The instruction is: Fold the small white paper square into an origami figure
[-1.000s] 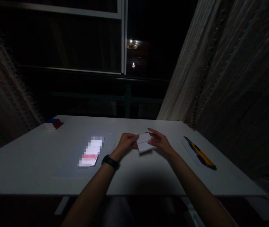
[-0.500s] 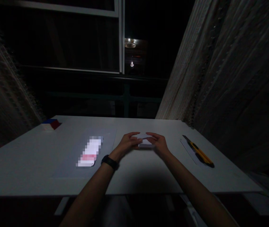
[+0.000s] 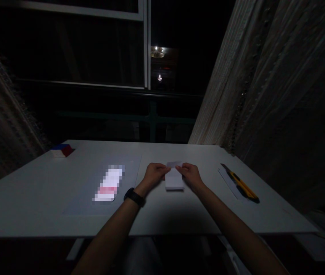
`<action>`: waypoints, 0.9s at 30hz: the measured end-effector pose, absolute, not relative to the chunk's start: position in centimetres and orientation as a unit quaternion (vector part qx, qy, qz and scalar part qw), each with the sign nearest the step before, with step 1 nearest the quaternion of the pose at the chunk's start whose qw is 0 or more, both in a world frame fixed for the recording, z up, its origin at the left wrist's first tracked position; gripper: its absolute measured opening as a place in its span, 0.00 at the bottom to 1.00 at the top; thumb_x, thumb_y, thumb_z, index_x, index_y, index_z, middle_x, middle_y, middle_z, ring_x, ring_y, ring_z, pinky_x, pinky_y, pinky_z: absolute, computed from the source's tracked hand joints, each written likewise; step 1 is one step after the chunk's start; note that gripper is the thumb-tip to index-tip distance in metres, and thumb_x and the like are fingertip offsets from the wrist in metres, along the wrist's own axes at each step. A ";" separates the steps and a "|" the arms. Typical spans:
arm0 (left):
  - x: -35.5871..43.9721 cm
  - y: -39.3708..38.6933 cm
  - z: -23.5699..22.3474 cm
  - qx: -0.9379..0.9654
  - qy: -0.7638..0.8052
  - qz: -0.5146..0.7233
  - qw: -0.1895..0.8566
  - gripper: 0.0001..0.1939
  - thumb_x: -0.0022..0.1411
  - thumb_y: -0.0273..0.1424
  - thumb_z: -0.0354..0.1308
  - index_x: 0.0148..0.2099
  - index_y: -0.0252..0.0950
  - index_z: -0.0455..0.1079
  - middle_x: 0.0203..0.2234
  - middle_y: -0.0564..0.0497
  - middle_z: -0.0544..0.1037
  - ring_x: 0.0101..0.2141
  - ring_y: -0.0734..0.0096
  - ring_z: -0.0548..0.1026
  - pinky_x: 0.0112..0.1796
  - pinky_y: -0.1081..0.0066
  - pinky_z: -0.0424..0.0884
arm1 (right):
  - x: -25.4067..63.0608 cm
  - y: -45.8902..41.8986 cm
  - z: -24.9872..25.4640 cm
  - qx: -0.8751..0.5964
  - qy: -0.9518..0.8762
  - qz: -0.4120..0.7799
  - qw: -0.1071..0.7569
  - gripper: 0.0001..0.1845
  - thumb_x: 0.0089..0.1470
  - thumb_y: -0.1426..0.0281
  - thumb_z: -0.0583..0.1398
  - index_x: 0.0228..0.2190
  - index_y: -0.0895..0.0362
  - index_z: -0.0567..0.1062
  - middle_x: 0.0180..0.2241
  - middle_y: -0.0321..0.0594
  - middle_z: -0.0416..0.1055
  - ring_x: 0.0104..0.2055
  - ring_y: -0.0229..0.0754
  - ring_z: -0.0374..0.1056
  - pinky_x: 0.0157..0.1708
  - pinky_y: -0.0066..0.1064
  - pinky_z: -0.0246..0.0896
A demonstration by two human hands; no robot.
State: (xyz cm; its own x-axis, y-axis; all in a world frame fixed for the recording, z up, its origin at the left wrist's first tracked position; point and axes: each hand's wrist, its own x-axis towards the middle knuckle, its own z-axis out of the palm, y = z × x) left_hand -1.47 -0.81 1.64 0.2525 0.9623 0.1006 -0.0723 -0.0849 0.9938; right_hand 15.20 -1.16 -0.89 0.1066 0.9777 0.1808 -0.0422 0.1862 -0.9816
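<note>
A small piece of folded white paper (image 3: 174, 180) is held between my two hands above the middle of the table. My left hand (image 3: 155, 174) pinches its left edge near the top, thumb on the upper face. On the opposite edge, my right hand (image 3: 191, 174) grips it in the same way. The paper's far end tilts up beyond the thumbs, and its lower part hangs toward me with a folded edge at the bottom. Fingers under the paper are partly hidden. A dark watch (image 3: 134, 197) circles my left wrist.
On the white table (image 3: 156, 221), a lit phone (image 3: 109, 183) with a blurred screen lies on a pale sheet (image 3: 76, 206) at left. A puzzle cube (image 3: 61, 150) sits far left. At right, a yellow-black utility knife (image 3: 242, 185) lies on white paper (image 3: 228, 184). Curtains (image 3: 214, 95) hang behind.
The paper has tipped so more of its face shows, with its lower part now extending toward me. Both thumbs have moved onto its upper face.
</note>
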 end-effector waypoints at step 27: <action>-2.5 -0.2 1.4 0.538 0.414 0.536 0.501 0.18 0.47 0.42 0.60 0.30 0.29 0.71 0.14 0.55 0.68 0.15 0.78 0.63 0.17 0.77 0.56 | 15.4 -2.1 -0.3 -0.410 -0.605 0.467 0.498 0.19 0.39 0.56 0.65 0.29 0.60 0.76 0.27 0.42 0.74 0.31 0.42 0.68 0.35 0.35 0.61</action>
